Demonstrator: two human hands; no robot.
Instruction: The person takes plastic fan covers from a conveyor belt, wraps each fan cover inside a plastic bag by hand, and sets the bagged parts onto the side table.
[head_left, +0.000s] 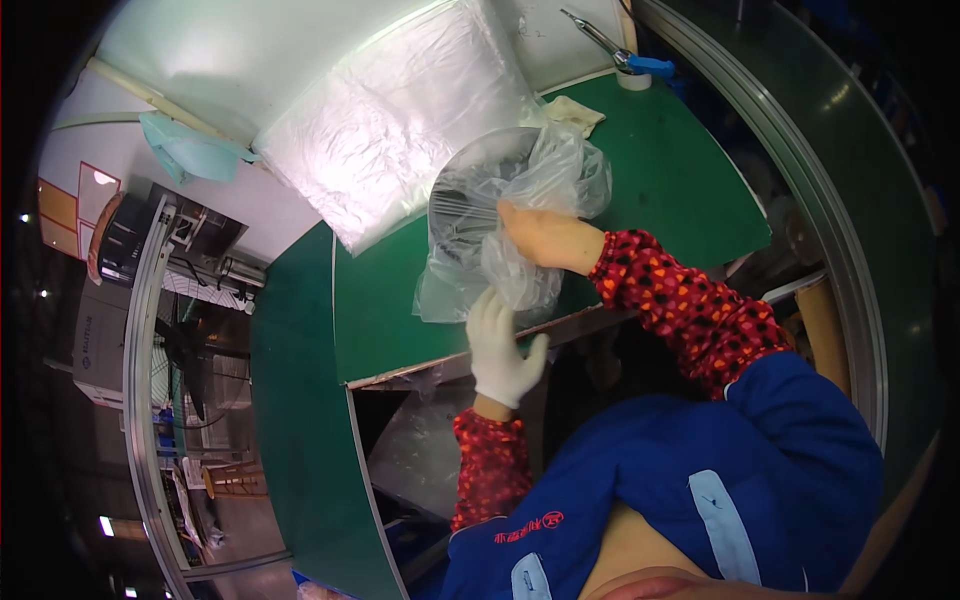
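Observation:
A clear plastic bag (pixel 575 170) lies crumpled on the green tabletop, around a dark round object (pixel 462 205) with a ribbed-looking face; its exact kind is blurred by the film. My right hand (pixel 550 238), bare, is closed on the gathered plastic at the bag's near right side, its fingertips partly hidden. My left hand (pixel 503 350), in a white glove, is at the bag's near edge above the table's front. Its fingers are stretched out and the thumb stands apart; the fingertips meet or nearly meet the film.
Behind the bag a large stack of clear plastic sheets or bags (pixel 400 110) leans back. A folded pale cloth (pixel 575 115) is beside it. At the far right a blue-handled tool (pixel 640 65) rests on a small white roll or cup. A teal bag (pixel 190 148) hangs at left.

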